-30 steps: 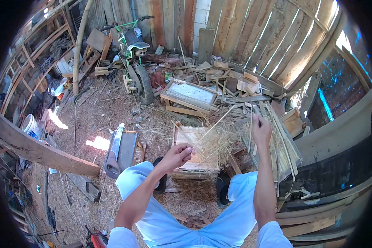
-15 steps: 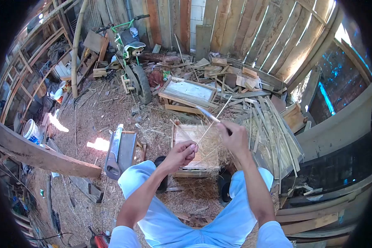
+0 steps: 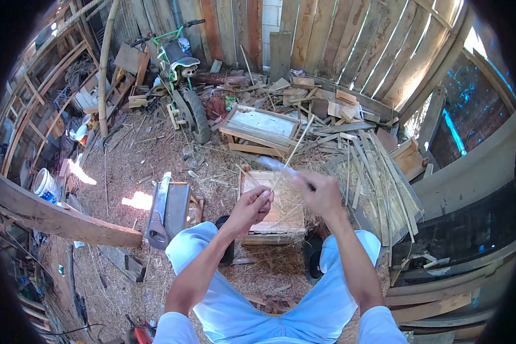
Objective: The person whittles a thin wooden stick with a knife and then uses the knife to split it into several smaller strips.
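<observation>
Fingers of the left hand (image 3: 252, 205) were closed in a tight pinch on the lower end of a thin bamboo strip (image 3: 294, 150), which rose from that pinch slanting up and away to the right, its far tip free in the air over the littered floor. Holding it by the very end seemingly left nearly the whole length clear for the blade. The right hand (image 3: 325, 193) was wrapped shut round the handle of a knife (image 3: 278, 167), whose blurred blade pointed left; it crossed the strip just above the left hand, though whether edge touched bamboo could not be told. Both hands hung above a low wooden box (image 3: 257, 228) standing between the person's knees, probably so that waste dropped onto it, where straw-like fibres lay. A heap of split bamboo slats (image 3: 378, 183) lay just beside the right knee, likely for easy reach, and a handsaw (image 3: 160, 203) rested on a small bench (image 3: 180, 209) near the left knee
</observation>
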{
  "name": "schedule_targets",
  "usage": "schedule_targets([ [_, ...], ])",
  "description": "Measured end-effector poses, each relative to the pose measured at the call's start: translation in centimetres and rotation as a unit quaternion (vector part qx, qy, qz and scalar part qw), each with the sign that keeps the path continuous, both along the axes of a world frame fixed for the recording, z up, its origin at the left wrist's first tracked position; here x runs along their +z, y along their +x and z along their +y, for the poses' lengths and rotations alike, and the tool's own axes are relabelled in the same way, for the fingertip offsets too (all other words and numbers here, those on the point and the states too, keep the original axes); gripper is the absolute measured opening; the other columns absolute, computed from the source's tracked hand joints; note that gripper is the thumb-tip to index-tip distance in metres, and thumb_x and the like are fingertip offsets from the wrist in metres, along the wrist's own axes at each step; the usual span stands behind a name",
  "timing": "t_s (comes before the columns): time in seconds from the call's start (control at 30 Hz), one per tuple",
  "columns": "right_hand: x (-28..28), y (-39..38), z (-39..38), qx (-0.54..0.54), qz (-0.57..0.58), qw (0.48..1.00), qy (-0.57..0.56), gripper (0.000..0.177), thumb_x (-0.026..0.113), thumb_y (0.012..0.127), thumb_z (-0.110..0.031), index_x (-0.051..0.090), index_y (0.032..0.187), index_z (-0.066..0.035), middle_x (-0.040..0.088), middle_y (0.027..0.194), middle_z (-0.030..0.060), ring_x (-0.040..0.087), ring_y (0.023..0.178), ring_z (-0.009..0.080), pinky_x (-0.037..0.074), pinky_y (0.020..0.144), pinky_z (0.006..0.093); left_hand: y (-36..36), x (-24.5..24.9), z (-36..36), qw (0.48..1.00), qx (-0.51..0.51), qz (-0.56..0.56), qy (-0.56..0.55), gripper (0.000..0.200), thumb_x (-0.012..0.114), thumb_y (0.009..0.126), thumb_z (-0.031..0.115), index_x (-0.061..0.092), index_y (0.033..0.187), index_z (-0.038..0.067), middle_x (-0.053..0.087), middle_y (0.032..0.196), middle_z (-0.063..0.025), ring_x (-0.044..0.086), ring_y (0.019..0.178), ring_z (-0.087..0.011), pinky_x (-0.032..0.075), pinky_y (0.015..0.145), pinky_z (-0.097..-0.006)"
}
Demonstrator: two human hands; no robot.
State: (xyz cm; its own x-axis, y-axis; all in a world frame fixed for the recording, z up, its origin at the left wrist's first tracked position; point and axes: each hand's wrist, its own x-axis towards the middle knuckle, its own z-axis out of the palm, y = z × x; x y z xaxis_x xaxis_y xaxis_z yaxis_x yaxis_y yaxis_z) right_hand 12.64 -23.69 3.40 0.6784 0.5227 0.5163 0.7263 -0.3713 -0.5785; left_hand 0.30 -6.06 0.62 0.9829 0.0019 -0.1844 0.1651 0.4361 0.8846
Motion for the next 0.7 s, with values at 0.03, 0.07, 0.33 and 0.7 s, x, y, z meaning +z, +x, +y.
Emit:
schedule_targets([
  [0.03, 0.1, 0.8, -0.5, -0.055, 0.039, 0.998, 0.002, 0.023, 0.065, 0.084, -0.029, 0.071, 0.091, -0.008, 0.069, 0.082, 0.0101, 0.066, 0.070, 0.0288, 0.052, 0.060, 0.0366, -0.6, -0.2, 0.0, 1.000, -0.021, -0.001, 0.000, 0.022, 0.045, 0.100, 0.029, 0.048, 0.089, 0.010, 0.030, 0.059, 0.0083, 0.021, 0.045, -0.0014, 0.014, 0.039, -0.0195],
  [0.07, 0.3, 1.3, -0.8, -0.057, 0.038, 0.998, 0.002, 0.023, 0.065, 0.084, -0.029, 0.071, 0.091, -0.008, 0.069, 0.082, 0.0101, 0.066, 0.070, 0.0288, 0.052, 0.060, 0.0366, -0.8, -0.2, 0.0, 0.999, -0.042, -0.002, 0.000, 0.023, 0.045, 0.100, 0.030, 0.048, 0.089, 0.010, 0.029, 0.059, 0.0085, 0.021, 0.045, -0.0014, 0.014, 0.039, -0.0194],
  [0.33, 1.0, 3.1, -1.6, -0.129, 0.083, 0.986, -0.065, 0.028, 0.064, 0.084, -0.034, 0.072, 0.094, -0.009, 0.068, 0.085, 0.0162, 0.066, 0.076, 0.0320, 0.052, 0.065, 0.0366, -0.8, -0.2, -0.1, 0.999, -0.042, -0.003, 0.022, 0.021, 0.042, 0.101, 0.025, 0.050, 0.091, 0.008, 0.029, 0.060, 0.0086, 0.021, 0.047, -0.0010, 0.016, 0.040, -0.0188],
  [0.7, -1.0, 8.3, -6.4, -0.277, 0.091, 0.956, 0.004, 0.028, 0.060, 0.088, -0.030, 0.070, 0.098, -0.006, 0.068, 0.086, 0.0177, 0.067, 0.076, 0.0304, 0.050, 0.067, 0.0346, -2.4, -1.8, 1.7, 0.997, -0.024, 0.072, 0.026, 0.020, 0.044, 0.100, 0.026, 0.051, 0.092, 0.009, 0.028, 0.059, 0.0084, 0.023, 0.046, -0.0025, 0.016, 0.040, -0.0199],
])
